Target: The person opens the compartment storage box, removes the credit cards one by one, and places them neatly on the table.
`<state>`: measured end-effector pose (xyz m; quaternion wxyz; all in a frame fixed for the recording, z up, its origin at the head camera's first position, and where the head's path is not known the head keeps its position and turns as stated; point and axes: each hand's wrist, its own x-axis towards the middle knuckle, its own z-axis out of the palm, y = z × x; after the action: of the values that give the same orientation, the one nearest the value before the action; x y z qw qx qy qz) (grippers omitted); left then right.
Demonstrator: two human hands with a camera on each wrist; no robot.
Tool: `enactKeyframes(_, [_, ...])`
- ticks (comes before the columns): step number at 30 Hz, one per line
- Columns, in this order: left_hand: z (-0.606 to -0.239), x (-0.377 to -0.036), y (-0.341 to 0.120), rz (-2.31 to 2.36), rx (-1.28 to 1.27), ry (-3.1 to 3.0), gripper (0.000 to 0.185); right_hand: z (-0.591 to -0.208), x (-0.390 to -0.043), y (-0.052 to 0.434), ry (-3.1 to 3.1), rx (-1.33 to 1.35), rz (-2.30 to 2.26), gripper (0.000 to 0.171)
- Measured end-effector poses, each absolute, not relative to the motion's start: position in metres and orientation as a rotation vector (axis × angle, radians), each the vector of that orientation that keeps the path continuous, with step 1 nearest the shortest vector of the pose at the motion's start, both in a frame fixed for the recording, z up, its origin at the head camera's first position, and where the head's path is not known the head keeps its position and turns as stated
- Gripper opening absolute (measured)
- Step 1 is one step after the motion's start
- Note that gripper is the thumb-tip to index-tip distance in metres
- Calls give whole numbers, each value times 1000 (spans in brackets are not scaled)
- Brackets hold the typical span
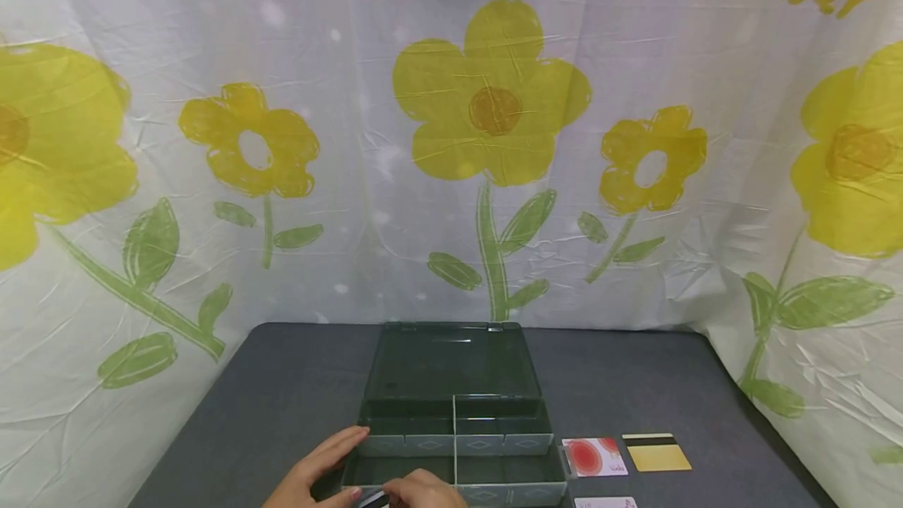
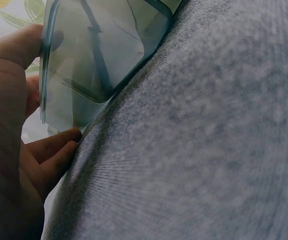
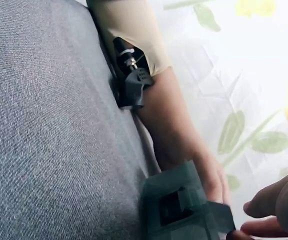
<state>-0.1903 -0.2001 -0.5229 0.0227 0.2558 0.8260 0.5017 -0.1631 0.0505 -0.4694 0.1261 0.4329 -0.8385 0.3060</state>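
Note:
A dark see-through plastic box, divided into compartments, stands at the front of the table with its lid raised at the back. My left hand holds the box by its front left corner; in the left wrist view thumb and fingers lie on either side of that corner. At the front left, my right hand pinches a dark card with a light stripe against the box's front edge. The right wrist view shows this card sticking out from the box wall near the right fingertips. Much of the card is hidden.
Right of the box lie a white card with red circles, a gold card with a black stripe and a pale card cut off by the frame. A grey cloth covers the table. Behind hangs a flower-print curtain.

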Motion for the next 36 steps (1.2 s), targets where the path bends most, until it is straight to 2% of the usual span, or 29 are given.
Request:
enactKeyframes(14, [-522,-191,-200,1549,758,2558,57,-466,-164,52,-2521,1175,1171,15])
enactKeyframes(18, [-522,-191,-200,1535,766,2578,57,-453,-163,56,-2631,996,1407,17])
enactKeyframes(24, [-523,-190,-200,1554,768,2592,57,-438,-164,65,-2729,676,1724,8])
enactKeyframes(30, [-523,-189,-199,1546,796,2629,58,-428,-172,78,-2699,581,1968,27])
enactKeyframes(36, [-525,-189,-198,1541,851,2662,59,-420,-181,101,-2607,525,2306,28])
